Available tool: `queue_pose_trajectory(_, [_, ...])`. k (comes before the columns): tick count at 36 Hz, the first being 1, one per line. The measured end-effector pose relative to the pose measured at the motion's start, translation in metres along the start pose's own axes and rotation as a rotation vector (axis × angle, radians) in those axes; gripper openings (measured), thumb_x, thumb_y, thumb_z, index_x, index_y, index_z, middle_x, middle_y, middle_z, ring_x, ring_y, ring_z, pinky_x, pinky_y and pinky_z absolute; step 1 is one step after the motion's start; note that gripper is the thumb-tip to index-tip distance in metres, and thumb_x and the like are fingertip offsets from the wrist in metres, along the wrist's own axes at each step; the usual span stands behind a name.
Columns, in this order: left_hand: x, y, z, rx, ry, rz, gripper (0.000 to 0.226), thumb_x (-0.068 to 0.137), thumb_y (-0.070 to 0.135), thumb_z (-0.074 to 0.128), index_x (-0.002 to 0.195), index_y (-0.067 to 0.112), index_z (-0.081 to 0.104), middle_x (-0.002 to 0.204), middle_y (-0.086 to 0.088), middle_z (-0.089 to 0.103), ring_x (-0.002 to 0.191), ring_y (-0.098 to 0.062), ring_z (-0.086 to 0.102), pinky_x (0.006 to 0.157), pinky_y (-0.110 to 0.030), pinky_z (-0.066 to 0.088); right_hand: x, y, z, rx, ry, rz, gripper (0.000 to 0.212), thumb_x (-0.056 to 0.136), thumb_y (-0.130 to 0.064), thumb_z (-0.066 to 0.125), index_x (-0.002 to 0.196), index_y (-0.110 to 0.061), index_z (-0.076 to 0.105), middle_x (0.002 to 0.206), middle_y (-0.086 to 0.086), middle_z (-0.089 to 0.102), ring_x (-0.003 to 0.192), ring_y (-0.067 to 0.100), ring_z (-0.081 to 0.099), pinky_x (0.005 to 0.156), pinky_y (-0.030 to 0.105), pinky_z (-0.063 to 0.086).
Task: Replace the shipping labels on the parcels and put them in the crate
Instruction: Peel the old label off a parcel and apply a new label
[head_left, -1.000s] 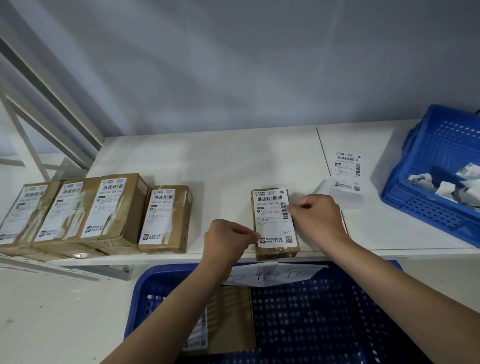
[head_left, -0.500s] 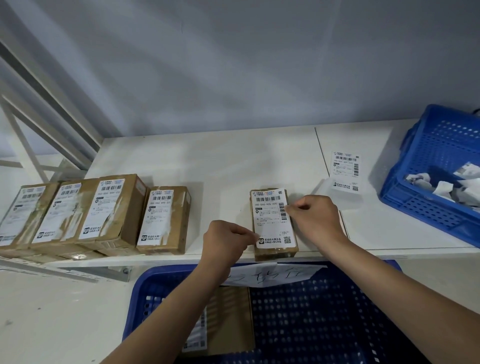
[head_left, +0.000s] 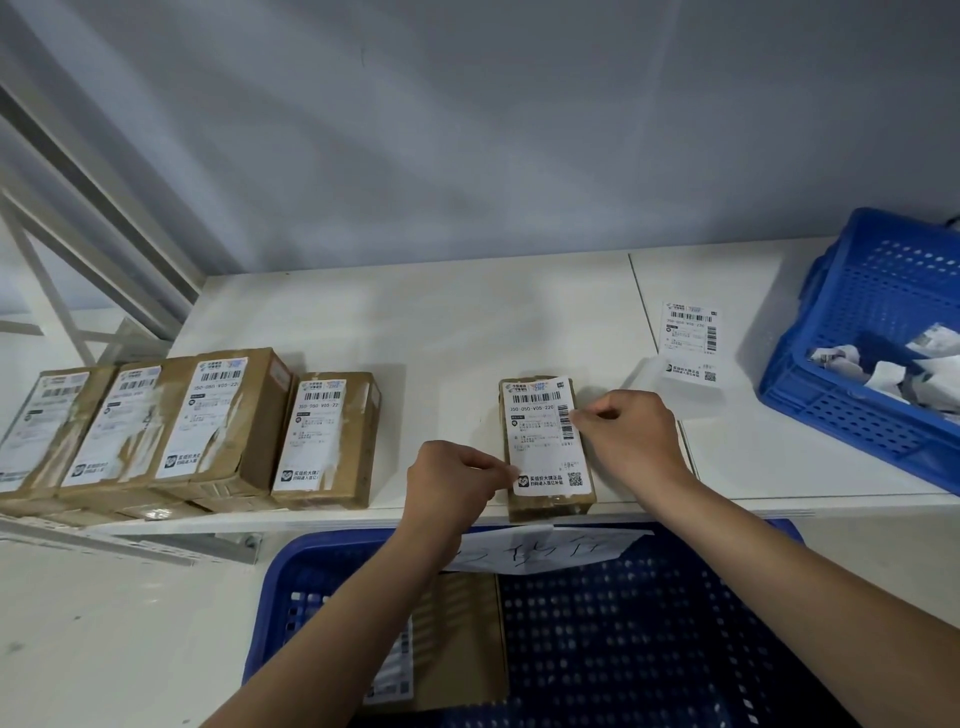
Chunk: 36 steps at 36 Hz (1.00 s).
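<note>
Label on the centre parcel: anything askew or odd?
Yes. The label sits slightly rotated on the centre parcel, its top right corner past the box edge. Left hand pinches the bottom left corner, right hand the right edge.

A white shelf stands against a grey wall, metal struts left.

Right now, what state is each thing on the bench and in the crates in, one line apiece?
Middle parcel: flat on bench, label on top.
Label: both hands pinching its edges.
Left hand: pinching lower left corner.
Right hand: pinching right edge.
Four parcels: lined up at left, labelled.
Spare label: loose on bench.
Near crate: holds one parcel.
Far crate: holds crumpled paper scraps.
</note>
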<state>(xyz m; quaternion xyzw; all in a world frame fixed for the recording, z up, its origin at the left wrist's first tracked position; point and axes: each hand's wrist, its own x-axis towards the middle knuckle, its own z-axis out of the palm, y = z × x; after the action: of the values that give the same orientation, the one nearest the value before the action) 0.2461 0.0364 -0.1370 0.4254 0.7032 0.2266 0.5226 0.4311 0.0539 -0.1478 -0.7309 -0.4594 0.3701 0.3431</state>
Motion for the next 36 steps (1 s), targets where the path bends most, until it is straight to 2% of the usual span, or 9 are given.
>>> queue_pose_trajectory(6, [0.0001,0.0004,0.0003,0.001,-0.004,-0.008,0.01,0.085,0.02,0.083,0.09,0.012,0.082,0.101,-0.002,0.078,0.081,-0.015,0.067,0.043,-0.01,0.043,0.0005,0.0007,0.0002,0.013,-0.003,0.002,0.008,0.091,-0.013,0.07,0.086,-0.017,0.075,0.073,-0.019,0.062,0.067,-0.009,0.054,0.051,-0.002,0.036])
queue_pose_trajectory(13, [0.0009,0.0004,0.0003,0.019,0.002,-0.003,0.009,0.085,0.022,0.083,0.088,0.014,0.082,0.099,0.0,0.078,0.082,-0.015,0.069,0.047,-0.011,0.043,0.0016,0.0012,0.001,0.0,-0.004,0.008,0.013,0.091,-0.015,0.071,0.081,-0.022,0.071,0.076,-0.015,0.065,0.069,-0.007,0.055,0.052,-0.002,0.037])
queue_pose_trajectory(22, [0.0013,-0.0002,0.0012,0.031,0.003,0.008,0.009,0.085,0.019,0.083,0.089,0.012,0.082,0.102,-0.002,0.078,0.078,-0.013,0.067,0.047,-0.011,0.046,0.0046,0.0042,0.0023,-0.023,0.002,-0.001,0.005,0.092,-0.015,0.07,0.09,-0.015,0.075,0.074,-0.019,0.06,0.07,-0.009,0.053,0.054,-0.004,0.035])
queue_pose_trajectory(25, [0.0014,-0.0003,0.0016,0.04,0.007,0.013,0.009,0.085,0.018,0.083,0.09,0.011,0.082,0.101,-0.003,0.078,0.076,-0.012,0.066,0.044,-0.009,0.045,0.0052,0.0049,0.0029,-0.034,0.002,-0.002,0.005,0.091,-0.016,0.071,0.089,-0.015,0.075,0.076,-0.014,0.063,0.071,-0.008,0.054,0.053,-0.003,0.035])
queue_pose_trajectory(31, [0.0022,-0.0011,0.0023,0.052,0.014,0.011,0.009,0.084,0.02,0.083,0.089,0.012,0.083,0.097,0.002,0.078,0.078,-0.012,0.067,0.052,-0.013,0.046,0.0062,0.0064,0.004,-0.046,0.006,-0.004,0.004,0.09,-0.016,0.072,0.087,-0.015,0.075,0.075,-0.015,0.063,0.071,-0.006,0.056,0.054,-0.001,0.038])
queue_pose_trajectory(36, [0.0029,-0.0018,0.0028,0.07,0.032,0.009,0.007,0.083,0.02,0.084,0.086,0.015,0.083,0.091,0.005,0.077,0.076,-0.012,0.068,0.051,-0.014,0.044,0.0068,0.0063,0.0049,-0.05,0.009,-0.015,0.004,0.089,-0.015,0.073,0.087,-0.013,0.075,0.075,-0.014,0.064,0.07,-0.006,0.056,0.055,0.0,0.038])
